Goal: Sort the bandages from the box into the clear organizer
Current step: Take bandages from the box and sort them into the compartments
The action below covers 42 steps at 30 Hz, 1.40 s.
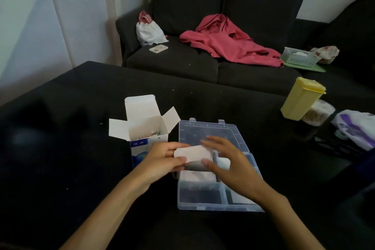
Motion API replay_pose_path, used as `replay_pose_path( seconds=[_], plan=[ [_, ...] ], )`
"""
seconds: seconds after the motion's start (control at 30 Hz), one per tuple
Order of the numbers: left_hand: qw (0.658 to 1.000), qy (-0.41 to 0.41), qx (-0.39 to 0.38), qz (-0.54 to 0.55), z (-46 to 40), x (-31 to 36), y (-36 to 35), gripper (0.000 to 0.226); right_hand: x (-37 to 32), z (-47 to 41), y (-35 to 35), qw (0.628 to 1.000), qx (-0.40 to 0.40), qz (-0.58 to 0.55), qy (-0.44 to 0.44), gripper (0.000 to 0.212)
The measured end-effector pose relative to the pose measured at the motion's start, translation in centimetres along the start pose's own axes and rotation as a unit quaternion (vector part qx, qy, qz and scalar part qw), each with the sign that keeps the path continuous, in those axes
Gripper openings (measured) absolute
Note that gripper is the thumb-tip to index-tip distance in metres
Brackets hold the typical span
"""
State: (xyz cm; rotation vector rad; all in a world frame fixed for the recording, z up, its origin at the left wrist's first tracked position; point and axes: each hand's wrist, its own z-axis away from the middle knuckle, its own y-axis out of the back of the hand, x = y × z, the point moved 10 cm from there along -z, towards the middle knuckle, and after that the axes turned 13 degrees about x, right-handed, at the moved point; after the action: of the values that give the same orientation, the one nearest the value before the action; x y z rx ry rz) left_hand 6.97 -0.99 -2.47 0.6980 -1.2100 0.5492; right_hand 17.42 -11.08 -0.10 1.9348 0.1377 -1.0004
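Dark sofa point(203, 63) at the back with a pink jacket point(229, 40) thrown over it, and the black desk point(60, 128) spreads out under your arms. On it sits the clear organizer point(213, 199), lid flipped open, white bandages already lying in its far compartments. Just left of it stands the box point(142, 128), flaps up. Your left hand point(162, 160) pinches one end of a white bandage stack point(192, 153) above the organizer; your right hand point(229, 160) meets the other end, thumb underneath, fingers spread loosely over the top
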Motion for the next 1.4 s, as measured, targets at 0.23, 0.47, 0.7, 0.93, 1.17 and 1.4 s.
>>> replay_pose_path(
  seconds=[0.23, 0.47, 0.7, 0.93, 1.17, 1.4],
  plan=[
    [0.993, -0.116, 0.013, 0.005, -0.1, 2.8, -0.8, 0.026, 2.1, 0.1, 1.0, 0.945, 0.068, -0.237, -0.214, 0.022],
    [0.985, -0.157, 0.05, 0.058, 0.1, 4.3, -1.4, 0.035, 3.8, 1.6, -0.6, 0.807, 0.049, -0.441, -0.39, 0.021],
    [0.988, -0.097, 0.087, 0.087, -0.7, 2.9, -1.1, 0.011, 4.0, 1.6, -1.0, 0.81, 0.09, -0.423, -0.396, 0.019],
    [0.976, -0.134, 0.158, 0.065, -0.7, 3.5, 0.1, 0.005, 4.0, 1.8, -0.1, 0.845, 0.17, -0.348, -0.368, 0.025],
    [0.981, -0.111, 0.09, 0.133, -0.5, 4.0, -1.2, 0.014, 4.0, 3.1, -2.1, 0.713, 0.134, -0.505, -0.468, 0.028],
    [0.988, -0.05, 0.058, 0.137, -1.1, 4.5, -2.2, 0.03, 4.7, 2.8, -1.2, 0.777, 0.128, -0.445, -0.426, 0.026]
  ],
)
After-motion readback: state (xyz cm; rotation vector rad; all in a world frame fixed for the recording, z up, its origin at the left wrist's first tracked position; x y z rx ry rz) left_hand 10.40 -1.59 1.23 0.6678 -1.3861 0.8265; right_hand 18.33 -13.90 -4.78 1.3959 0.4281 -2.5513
